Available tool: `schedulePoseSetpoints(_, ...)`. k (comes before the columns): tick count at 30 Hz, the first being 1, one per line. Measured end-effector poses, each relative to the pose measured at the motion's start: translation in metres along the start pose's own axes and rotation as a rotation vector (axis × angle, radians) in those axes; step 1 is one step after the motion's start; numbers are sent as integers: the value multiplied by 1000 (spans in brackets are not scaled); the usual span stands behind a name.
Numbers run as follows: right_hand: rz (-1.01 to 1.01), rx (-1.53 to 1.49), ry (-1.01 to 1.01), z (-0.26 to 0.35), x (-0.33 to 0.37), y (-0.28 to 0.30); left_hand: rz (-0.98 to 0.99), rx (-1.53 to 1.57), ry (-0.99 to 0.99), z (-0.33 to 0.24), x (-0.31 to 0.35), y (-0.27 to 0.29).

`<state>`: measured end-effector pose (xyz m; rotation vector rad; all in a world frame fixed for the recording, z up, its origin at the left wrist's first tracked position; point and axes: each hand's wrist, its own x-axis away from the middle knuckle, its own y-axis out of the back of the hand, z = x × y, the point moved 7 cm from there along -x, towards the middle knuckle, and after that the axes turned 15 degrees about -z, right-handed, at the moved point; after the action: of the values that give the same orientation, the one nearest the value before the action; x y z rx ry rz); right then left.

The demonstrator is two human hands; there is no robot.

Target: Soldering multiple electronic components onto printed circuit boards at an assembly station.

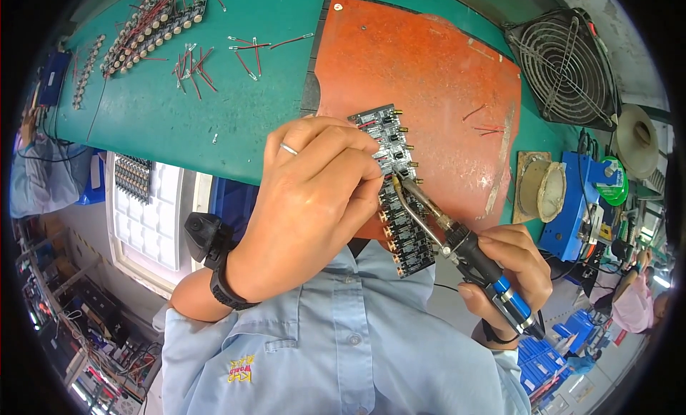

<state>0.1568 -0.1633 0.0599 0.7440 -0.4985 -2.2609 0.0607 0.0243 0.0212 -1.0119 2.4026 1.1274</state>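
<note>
Circuit board strip (413,236) is lying mid-frame, jutting past the orange mat (429,65); right hand (525,261) is gripping the soldering iron (473,252); left hand (314,190) is curling near its tip (397,175), can't tell grip state; overhang rocking might be skewing the soldering, slipping tip burning the left hand.

Inside an electronics assembly workshop: a soldering iron (468,249) slants over a strip of circuit boards (411,236) before me, short red wires (257,58) litter the green workbench (236,129) far left, a grilled fan (562,66) stands far right, and a blue-clad co-worker (44,179) shows at left.
</note>
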Motion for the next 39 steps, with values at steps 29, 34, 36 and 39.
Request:
schedulePoseSetpoints(29,-446,-147,-234,-30,17,17,-133,-298,-105,83,-78,26)
schedulePoseSetpoints(34,-480,-175,-192,-28,13,12,-99,-384,-4,105,-74,18)
schedulePoseSetpoints(36,-481,-201,-209,-29,14,12,-157,-259,113,99,-71,31)
schedulePoseSetpoints(39,-495,-251,-253,-36,23,12,-197,59,327,62,-63,42)
